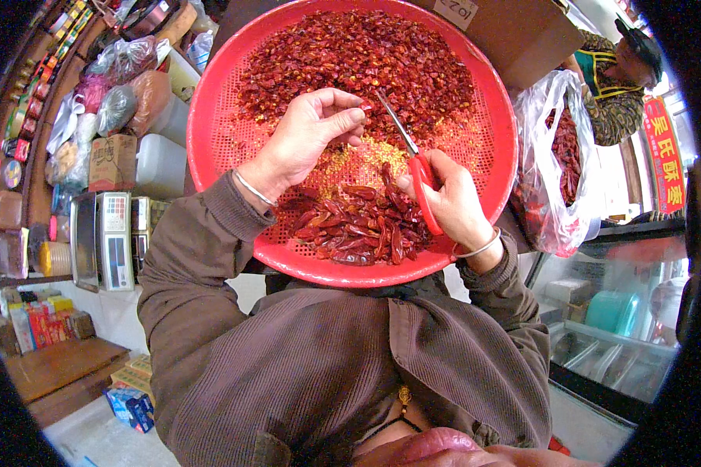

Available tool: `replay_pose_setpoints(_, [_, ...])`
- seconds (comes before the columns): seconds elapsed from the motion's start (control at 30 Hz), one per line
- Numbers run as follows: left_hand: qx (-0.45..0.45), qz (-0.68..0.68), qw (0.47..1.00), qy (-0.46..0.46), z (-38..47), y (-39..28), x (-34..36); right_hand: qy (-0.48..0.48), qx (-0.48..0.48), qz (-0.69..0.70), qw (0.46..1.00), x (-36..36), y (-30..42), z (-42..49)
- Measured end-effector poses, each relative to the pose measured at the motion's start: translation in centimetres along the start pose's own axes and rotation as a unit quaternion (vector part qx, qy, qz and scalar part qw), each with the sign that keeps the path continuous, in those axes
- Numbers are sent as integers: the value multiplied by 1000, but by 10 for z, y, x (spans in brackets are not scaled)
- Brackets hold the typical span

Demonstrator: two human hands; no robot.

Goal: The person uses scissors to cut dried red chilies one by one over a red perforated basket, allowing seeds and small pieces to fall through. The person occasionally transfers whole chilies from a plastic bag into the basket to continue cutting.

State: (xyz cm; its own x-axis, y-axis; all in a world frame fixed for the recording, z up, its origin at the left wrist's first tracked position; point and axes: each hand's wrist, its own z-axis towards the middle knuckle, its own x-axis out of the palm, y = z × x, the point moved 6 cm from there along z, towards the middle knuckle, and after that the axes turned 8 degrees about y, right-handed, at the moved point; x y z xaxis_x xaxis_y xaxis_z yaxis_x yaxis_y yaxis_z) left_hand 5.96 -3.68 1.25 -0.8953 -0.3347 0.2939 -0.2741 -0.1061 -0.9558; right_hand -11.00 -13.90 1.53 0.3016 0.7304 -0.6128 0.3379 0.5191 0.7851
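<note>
A round red plastic sieve basket (350, 279) with a perforated bottom lies before me. My left hand (321, 125) is over its middle, thumb and index finger pinching a small piece of dried red chili (367, 107). Red-handled scissors (425, 190) are in my right hand (453, 195), blades slanting up and left over the cut chili. Whole dried chilies (356, 227) form a heap at the near side of the basket. Chopped chili flakes (356, 58) cover the far side, and loose yellow seeds (380, 156) lie between the two.
Right of the basket stands a clear plastic bag (552, 157) of dried chilies, with another person (613, 82) beyond it. A glass display case (613, 327) is at lower right. On the left are a weighing scale (115, 239), a white plastic jug (160, 166) and stocked shelves.
</note>
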Motion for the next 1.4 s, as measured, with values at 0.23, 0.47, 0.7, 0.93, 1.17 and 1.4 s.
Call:
replay_pose_setpoints(0.23, [8,25,1000,-1,1,0,-1,32,-5,11,999,4,3,0])
replay_pose_setpoints(0.47, [6,34,999,2,1,-1,1,35,-25,20,999,4,5,-1])
replay_pose_setpoints(0.7, [-5,43,999,7,-1,2,1,54,-60,52,995,6,2,0])
replay_pose_setpoints(0.93, [-78,69,995,1,-2,8,-4,64,-43,56,995,10,-6,1])
replay_pose_setpoints(1.17, [-28,13,999,-13,0,5,-3,-12,-34,34,999,-2,-1,1])
replay_pose_setpoints(1.4, [-17,-21,1000,1,0,3,-1,37,10,20,999,4,4,-1])
